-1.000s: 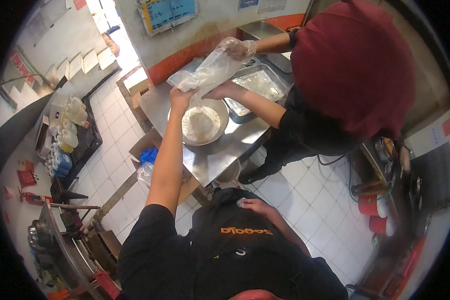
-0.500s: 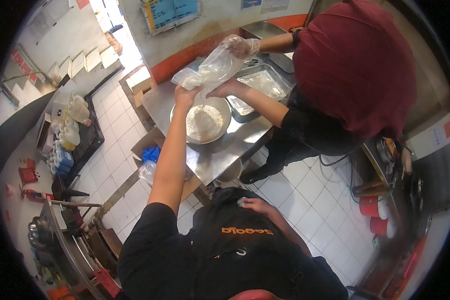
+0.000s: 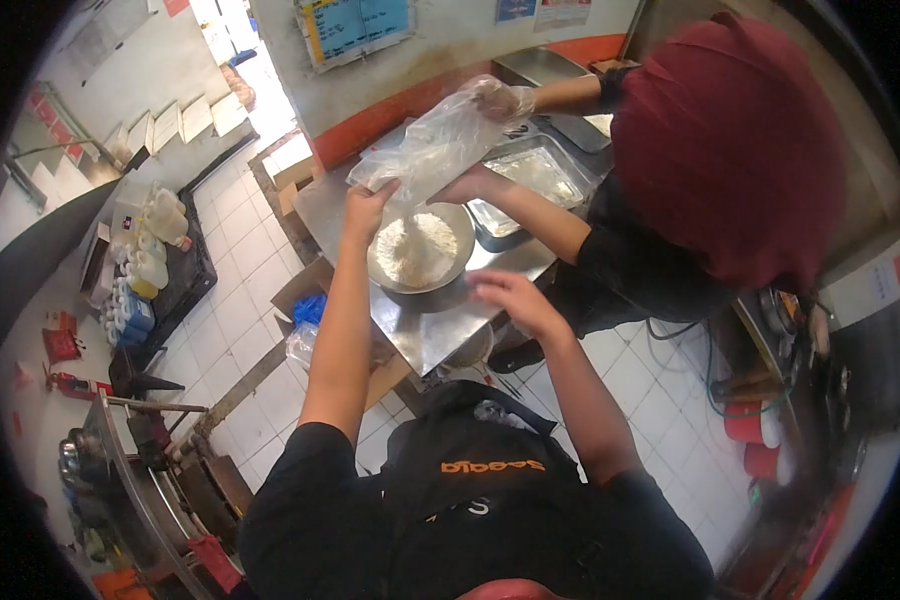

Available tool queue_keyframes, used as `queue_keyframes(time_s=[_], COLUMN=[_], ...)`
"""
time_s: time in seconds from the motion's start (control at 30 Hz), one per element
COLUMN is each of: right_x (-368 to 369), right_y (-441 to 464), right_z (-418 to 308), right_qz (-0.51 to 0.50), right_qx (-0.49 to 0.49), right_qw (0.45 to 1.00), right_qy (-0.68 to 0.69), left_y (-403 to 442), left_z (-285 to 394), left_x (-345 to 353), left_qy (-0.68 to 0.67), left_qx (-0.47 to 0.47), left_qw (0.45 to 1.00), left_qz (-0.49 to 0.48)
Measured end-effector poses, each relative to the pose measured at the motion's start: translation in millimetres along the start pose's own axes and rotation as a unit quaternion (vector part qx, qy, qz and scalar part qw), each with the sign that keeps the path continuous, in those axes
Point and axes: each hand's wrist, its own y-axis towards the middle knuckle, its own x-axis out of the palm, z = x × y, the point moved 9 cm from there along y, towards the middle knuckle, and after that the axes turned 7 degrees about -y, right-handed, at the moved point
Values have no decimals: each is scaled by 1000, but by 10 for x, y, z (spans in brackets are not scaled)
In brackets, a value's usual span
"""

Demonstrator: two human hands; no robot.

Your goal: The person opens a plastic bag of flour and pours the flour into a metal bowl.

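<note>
My left hand is closed on the edge of a clear plastic bag, near its mouth. Below the bag a metal bowl holds white powder that looks like flour. My right hand is held out by the bowl's right side, fingers stretched, holding nothing that I can see. A co-worker's gloved hand grips the bag's far end, and that person's other hand supports the bag from below. Beside the bowl lies a metal tray with white residue.
The bowl and tray stand on a steel table. The co-worker, in a maroon head covering, leans in from the right. Cardboard boxes and a blue bag lie left of the table. Several jugs stand farther left.
My right hand has moved from my apron up toward the bowl. The bag is stretched out longer and looks emptier, its white contents no longer bunched near my left hand.
</note>
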Motion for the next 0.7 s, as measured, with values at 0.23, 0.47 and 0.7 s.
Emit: queue_keyframes(time_s=[0.23,0.47,0.7], right_x=[-21,135,222], right_y=[1100,1074,368], right_z=[-415,-289,333], right_qz=[135,152,97], right_qx=[-23,-11,44], right_qw=[991,988,993], right_qy=[11,-8,51], left_y=[-44,-18,88], left_z=[137,94,19], left_x=[14,36,10], left_qy=[-25,-9,3], left_qx=[90,97,100], left_qw=[994,995,995], left_qz=[59,-9,9])
